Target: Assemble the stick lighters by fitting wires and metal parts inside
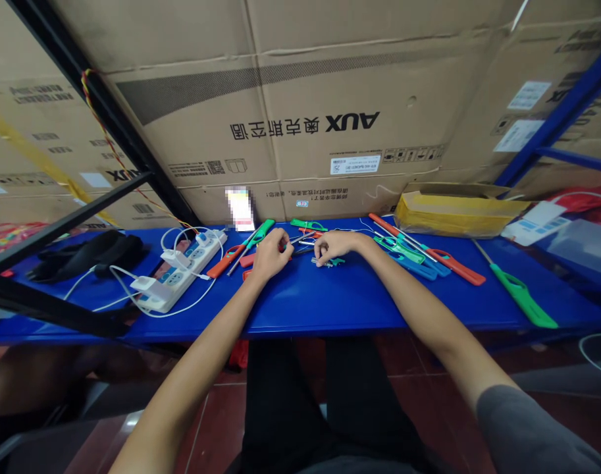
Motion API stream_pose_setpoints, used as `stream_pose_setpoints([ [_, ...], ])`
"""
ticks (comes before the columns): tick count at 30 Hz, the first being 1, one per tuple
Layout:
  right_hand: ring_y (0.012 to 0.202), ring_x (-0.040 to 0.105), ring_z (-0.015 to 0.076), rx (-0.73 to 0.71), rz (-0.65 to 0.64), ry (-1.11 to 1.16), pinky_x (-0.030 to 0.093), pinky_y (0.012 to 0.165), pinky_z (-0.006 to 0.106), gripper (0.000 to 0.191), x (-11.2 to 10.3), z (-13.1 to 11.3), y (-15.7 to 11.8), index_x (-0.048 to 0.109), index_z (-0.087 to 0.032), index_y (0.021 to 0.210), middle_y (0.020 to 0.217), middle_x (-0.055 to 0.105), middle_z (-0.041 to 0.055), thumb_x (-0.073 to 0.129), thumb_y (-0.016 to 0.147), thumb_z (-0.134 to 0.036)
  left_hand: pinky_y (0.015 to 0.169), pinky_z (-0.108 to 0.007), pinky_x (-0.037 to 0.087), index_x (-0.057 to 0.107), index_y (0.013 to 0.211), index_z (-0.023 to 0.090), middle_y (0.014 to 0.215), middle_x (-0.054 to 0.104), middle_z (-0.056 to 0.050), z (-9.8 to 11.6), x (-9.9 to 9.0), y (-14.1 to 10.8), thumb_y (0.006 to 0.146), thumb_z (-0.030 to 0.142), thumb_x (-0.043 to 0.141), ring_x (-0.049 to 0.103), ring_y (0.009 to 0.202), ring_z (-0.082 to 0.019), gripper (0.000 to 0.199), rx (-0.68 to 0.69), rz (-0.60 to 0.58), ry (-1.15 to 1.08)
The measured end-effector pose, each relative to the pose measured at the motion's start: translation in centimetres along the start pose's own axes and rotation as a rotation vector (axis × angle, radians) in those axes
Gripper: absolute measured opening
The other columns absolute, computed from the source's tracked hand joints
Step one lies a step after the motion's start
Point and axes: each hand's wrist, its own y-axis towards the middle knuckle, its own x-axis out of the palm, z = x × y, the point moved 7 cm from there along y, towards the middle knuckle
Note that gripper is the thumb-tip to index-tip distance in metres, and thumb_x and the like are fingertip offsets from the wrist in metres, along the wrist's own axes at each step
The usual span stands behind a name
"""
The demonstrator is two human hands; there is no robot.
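Note:
My left hand (273,255) is closed with its fingers curled inward; a bit of red and a thin metal rod show at its fingertips, but I cannot make out what it grips. Close by, my right hand (334,245) bends down in a pinch over small metal and green pieces (336,262) on the table; what lies between its fingers is hidden. Left of my hands rest a red-orange long-nosed lighter (227,262) and a green one (265,232). Behind and between my hands are a green lighter casing (309,224) and a thin wire.
Several long-nosed lighters lie at right, including a red one (455,265), a blue one (413,266) and a green one (524,296). A yellow-taped box (458,214) stands behind them. At left is a power strip (179,280) with white cables; a lit phone (241,210) leans against the carton (300,85).

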Motion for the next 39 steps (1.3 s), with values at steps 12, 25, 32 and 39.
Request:
stream_pose_setpoints([
  [12,0.076,0.074,0.018,-0.012,0.12,-0.056,0.048,0.071,0.028,0.013,-0.1,-1.4,0.0,0.083,-0.021,0.097,0.088,0.084,0.0024,0.083,0.086,-0.028,0.075,-0.033,0.049,0.06,0.092,0.023,0.091,0.071,-0.003,-0.6,0.7,0.1,0.101,0.021,0.06,0.065,0.078,-0.02,0.009,-0.021,-0.104,-0.004],
  [25,0.106,0.076,0.0246,-0.193,0.545,-0.247,0.051,0.088,0.031,0.018,-1.6,-2.6,-0.2,0.085,-0.024,0.114,0.121,0.084,0.0071,0.073,0.1,-0.023,0.083,-0.038,0.062,0.074,0.101,0.022,0.1,0.081,-0.007,-2.5,-0.3,0.5,0.096,0.012,0.063,0.076,0.088,-0.025,0.016,-0.065,-0.003,-0.013],
  [32,0.126,0.073,0.0285,-0.161,0.569,-0.309,0.055,0.102,0.037,0.023,0.1,-3.8,0.5,0.083,-0.026,0.123,0.137,0.08,0.0085,0.071,0.104,-0.021,0.089,-0.04,0.063,0.08,0.106,0.022,0.108,0.085,-0.008,-2.4,-0.8,0.5,0.102,0.017,0.06,0.08,0.093,-0.027,0.021,-0.065,0.013,0.021],
  [39,0.123,0.074,0.0295,-0.121,0.559,-0.296,0.053,0.102,0.038,0.024,-0.5,-3.3,0.3,0.083,-0.024,0.125,0.137,0.079,0.0113,0.066,0.108,-0.025,0.082,-0.036,0.062,0.074,0.107,0.023,0.101,0.084,-0.005,-2.3,-1.1,0.4,0.104,0.022,0.062,0.081,0.085,-0.024,0.012,-0.153,-0.005,-0.058],
])
